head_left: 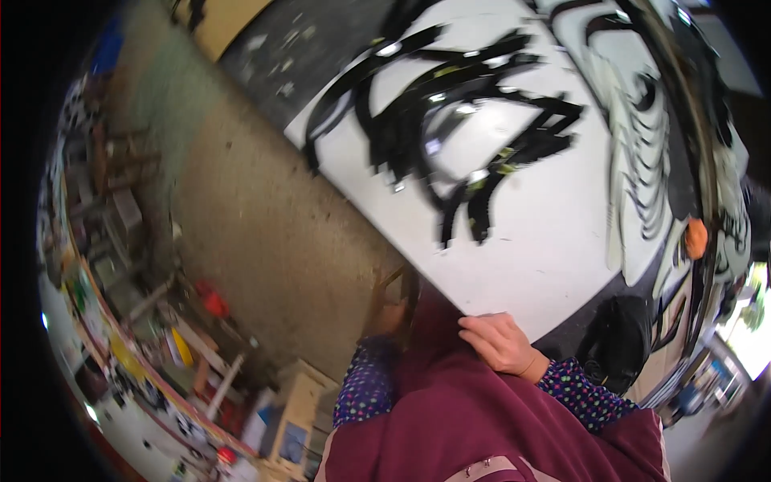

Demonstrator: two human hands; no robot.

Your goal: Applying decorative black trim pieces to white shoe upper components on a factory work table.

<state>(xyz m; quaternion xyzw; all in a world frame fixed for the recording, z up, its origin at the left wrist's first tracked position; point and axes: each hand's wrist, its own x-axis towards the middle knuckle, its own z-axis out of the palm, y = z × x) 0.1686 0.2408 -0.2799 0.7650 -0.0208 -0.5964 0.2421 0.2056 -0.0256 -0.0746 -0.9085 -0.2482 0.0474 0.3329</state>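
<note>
My right hand [502, 344] lies on the near corner of a large white board [514, 269], fingers stretched out over its edge and nothing seen in them. Farther up the board is a loose pile of glossy black curved strips [401, 120], some crossing each other. My left arm, in a dark dotted sleeve [365, 381], hangs beside the table's left edge. What shows of my left hand [393, 317] is dim and blurred below the board's level, so its fingers cannot be made out.
Right of the board stand white pieces with rows of dark curved strips [646, 161]. A black bag-like thing [622, 341] lies near the right corner, and an orange item [695, 238] sits beyond it. Wooden furniture and clutter [297, 418] fill the lower left, beside a brown floor [249, 217].
</note>
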